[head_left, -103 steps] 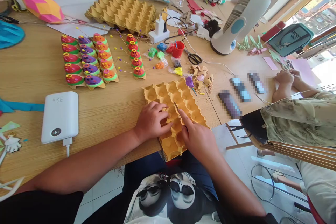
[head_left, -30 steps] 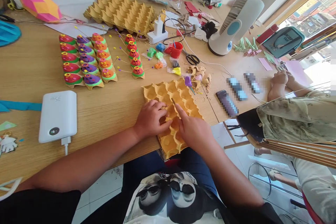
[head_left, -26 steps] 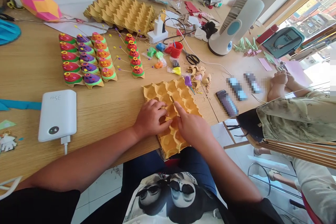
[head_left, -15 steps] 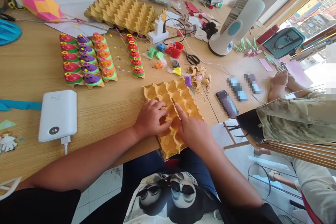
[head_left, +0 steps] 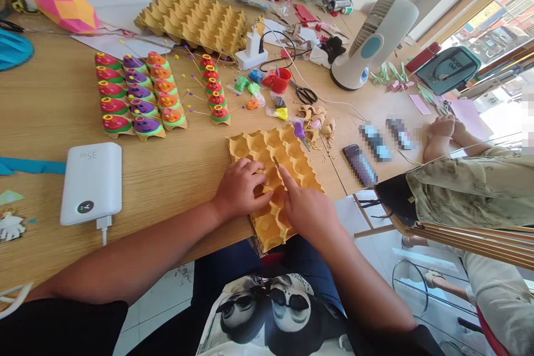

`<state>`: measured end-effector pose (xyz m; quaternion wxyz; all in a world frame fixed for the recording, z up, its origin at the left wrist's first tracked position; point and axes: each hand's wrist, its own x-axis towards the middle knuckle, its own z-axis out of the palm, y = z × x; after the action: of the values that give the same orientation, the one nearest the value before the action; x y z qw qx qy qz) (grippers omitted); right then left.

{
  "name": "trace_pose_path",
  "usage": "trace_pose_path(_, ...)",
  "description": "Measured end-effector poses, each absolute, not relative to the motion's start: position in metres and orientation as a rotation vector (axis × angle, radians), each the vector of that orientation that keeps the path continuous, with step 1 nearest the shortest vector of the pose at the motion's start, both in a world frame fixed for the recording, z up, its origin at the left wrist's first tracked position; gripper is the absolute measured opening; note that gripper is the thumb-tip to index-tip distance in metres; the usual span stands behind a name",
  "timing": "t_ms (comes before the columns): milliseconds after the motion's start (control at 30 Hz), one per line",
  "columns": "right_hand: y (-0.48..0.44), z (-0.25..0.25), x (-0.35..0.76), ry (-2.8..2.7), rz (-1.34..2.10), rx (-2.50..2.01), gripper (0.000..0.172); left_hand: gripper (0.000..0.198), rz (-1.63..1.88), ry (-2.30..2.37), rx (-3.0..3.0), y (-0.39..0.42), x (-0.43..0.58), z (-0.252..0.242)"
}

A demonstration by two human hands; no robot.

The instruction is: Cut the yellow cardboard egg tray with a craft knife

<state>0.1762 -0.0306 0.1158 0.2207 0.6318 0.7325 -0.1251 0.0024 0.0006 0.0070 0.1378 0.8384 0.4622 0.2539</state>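
A yellow cardboard egg tray point(head_left: 302, 166) lies at the table's front edge, its near corner over my lap. My left hand point(head_left: 242, 189) rests on the tray's left side, with curled fingers gripping a ridge between the cups. My right hand point(head_left: 311, 208) is closed around a thin knife point(head_left: 276, 162), the index finger stretched along it. Only the knife's dark narrow tip shows, pointing away from me over the middle of the tray; its handle is hidden in the palm. The fingertips of both hands are close together.
Painted egg-cup figures point(head_left: 144, 97) stand in rows at the back left. Cardboard scraps point(head_left: 317, 122), bagged clay point(head_left: 252, 89), a red cup point(head_left: 281, 80) and scissors point(head_left: 306, 93) lie beyond the tray. A power bank point(head_left: 92, 181), a fan point(head_left: 373, 41) and phones point(head_left: 361, 165) flank it. Another person's hands point(head_left: 442, 128) rest at right.
Both hands, the knife and the tray hold almost the same position. The view has shifted very slightly.
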Motion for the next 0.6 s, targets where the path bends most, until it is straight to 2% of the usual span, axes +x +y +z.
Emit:
trace_pose_path(367, -0.043, 0.12, 0.184, 2.026, -0.396, 1.745, 0.067, 0.031, 0.727, 1.332, 2.425, 0.0, 0.003, 0.007)
trace_pose_path(600, -0.024, 0.111, 0.175, 2.065, -0.339, 1.739, 0.063, 0.031, 0.733, 1.34, 2.419, 0.0, 0.002, 0.007)
